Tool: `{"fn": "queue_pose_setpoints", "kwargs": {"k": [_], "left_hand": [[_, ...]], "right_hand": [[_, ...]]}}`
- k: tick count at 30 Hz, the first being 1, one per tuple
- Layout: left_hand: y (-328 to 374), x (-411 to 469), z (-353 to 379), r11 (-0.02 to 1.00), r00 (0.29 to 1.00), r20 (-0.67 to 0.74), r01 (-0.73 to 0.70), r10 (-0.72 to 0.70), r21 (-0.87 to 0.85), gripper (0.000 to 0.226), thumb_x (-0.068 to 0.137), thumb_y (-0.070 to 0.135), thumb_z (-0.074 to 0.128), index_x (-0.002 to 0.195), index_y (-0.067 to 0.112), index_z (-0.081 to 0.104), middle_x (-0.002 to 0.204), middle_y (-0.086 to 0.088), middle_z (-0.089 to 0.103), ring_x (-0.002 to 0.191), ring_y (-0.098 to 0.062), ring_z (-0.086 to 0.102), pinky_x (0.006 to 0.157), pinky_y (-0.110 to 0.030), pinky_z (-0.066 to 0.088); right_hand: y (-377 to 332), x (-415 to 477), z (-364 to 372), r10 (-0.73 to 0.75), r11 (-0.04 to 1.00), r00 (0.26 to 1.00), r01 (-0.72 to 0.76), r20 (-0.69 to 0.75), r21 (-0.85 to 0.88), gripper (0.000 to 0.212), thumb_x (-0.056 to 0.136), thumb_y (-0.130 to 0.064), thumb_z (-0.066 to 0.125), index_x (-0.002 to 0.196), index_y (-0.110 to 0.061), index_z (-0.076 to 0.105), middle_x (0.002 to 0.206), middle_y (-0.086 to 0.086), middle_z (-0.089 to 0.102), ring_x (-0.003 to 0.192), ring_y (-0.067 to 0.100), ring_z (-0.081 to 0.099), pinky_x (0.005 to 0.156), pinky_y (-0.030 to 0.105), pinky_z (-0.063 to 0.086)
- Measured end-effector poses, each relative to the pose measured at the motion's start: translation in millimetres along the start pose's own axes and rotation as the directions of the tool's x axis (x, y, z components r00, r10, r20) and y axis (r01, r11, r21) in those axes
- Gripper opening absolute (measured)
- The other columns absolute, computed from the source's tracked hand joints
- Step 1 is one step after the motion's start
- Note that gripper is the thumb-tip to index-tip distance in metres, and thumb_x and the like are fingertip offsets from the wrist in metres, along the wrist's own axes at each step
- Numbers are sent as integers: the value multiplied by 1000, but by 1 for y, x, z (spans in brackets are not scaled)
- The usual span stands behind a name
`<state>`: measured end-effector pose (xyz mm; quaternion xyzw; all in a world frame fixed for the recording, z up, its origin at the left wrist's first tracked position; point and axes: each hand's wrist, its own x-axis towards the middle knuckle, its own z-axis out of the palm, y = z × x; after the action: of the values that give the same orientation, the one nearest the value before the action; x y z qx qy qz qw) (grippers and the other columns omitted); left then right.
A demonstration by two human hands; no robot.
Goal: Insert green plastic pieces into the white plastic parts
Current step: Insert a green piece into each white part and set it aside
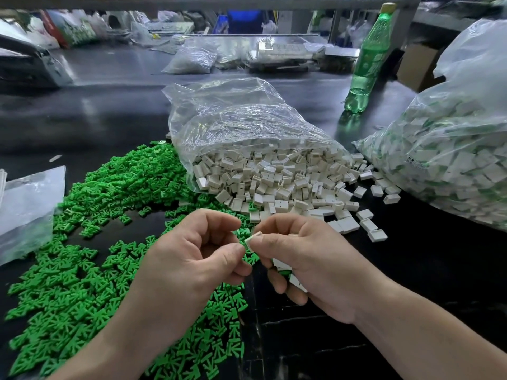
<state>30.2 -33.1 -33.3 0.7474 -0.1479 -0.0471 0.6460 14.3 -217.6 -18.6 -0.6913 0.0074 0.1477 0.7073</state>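
Two hands meet: right hand (307, 259) pinches a white part (253, 238); left hand (197, 256), fingers curled, contents hidden. Green pieces (71, 283) should enter the slot squarely, without forcing.

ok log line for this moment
right hand: pinches white part | left hand: at part, hold unclear | green pieces: piled left

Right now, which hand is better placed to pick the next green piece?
Likely left. The left hand hangs over the green pieces; the right hand pinches a white part and cups more white parts in its palm.
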Motion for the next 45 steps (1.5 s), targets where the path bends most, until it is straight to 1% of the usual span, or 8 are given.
{"fn": "queue_pose_setpoints", "kwargs": {"k": [3, 7, 11, 19, 26, 33, 41, 45], "left_hand": [[3, 0, 0, 1000, 1000, 15, 26, -26, -4, 21, 82, 16, 71, 91, 34, 71, 80, -6, 73, 69, -21, 74, 60, -23, 58], [8, -3, 0, 999, 998, 49, 27, -25, -34, 17, 73, 30, 70, 90, 32, 71, 78, -9, 74, 68, -20, 73, 60, -22, 57], [7, 1, -1, 971, 997, 38, 78, -72, -224, 23, 72, 26, 84, 92, 21, 74, 76, -15, 72, 65, -27, 71, 57, -27, 57], [4, -2, 6, 857, 966, 242, 200, -91, -475, 44, 80, 47, 75, 109, 14, 70, 65, -3, 63, 46, -15, 56, 42, -23, 46], [4, -4, 7, 780, 951, 258, 289, -169, -555, 31, 80, 41, 72, 95, 14, 70, 59, -5, 59, 35, -12, 47, 37, -18, 39], [0, -7, 19, 867, 995, 80, 93, -62, -490, 40, 80, 45, 72, 96, 9, 66, 61, -8, 57, 35, -14, 46, 35, -18, 36], [4, -4, 11, 807, 974, 225, 121, 15, -578, 36, 75, 36, 84, 97, 11, 68, 60, -6, 59, 37, -8, 48, 36, -15, 39], [5, -4, 11, 812, 978, 210, 120, 3, -571, 35, 73, 36, 85, 92, 12, 68, 60, -9, 59, 36, -10, 48, 35, -15, 39]], "right_hand": [[1, -1, -1, -16, 1000, 1000, 16, 9, 7, 12, 91, -22, 72, 80, -25, 71, 70, 0, 58, 49, 15, 52, 35, 20, 34], [3, 0, 1, -36, 999, 999, 36, 16, 10, 9, 82, -31, 73, 85, -22, 72, 70, 0, 59, 49, 16, 53, 34, 20, 34], [-1, -2, -2, 9, 996, 996, -17, 88, 92, 10, 88, -27, 71, 87, -17, 69, 72, 1, 58, 47, 15, 50, 34, 18, 31], [-4, -5, -3, 78, 962, 967, -137, 244, 236, 22, 87, -29, 65, 100, -12, 65, 76, 5, 56, 47, 13, 50, 35, 17, 32], [-5, -6, 2, 111, 943, 957, -186, 267, 276, 11, 83, -27, 67, 87, -17, 67, 73, 4, 56, 46, 13, 51, 34, 16, 31], [-4, -6, 7, 71, 937, 962, -155, 264, 314, 21, 85, -27, 66, 95, -9, 65, 86, 16, 56, 47, 13, 48, 33, 17, 30], [-5, -6, 2, 53, 914, 936, -185, 347, 361, 32, 87, -24, 65, 107, 1, 62, 82, 12, 52, 48, 11, 49, 33, 17, 30], [-5, -6, 5, 63, 915, 944, -183, 323, 359, 15, 86, -23, 64, 93, -10, 68, 81, 11, 52, 48, 11, 47, 33, 17, 30]]}}
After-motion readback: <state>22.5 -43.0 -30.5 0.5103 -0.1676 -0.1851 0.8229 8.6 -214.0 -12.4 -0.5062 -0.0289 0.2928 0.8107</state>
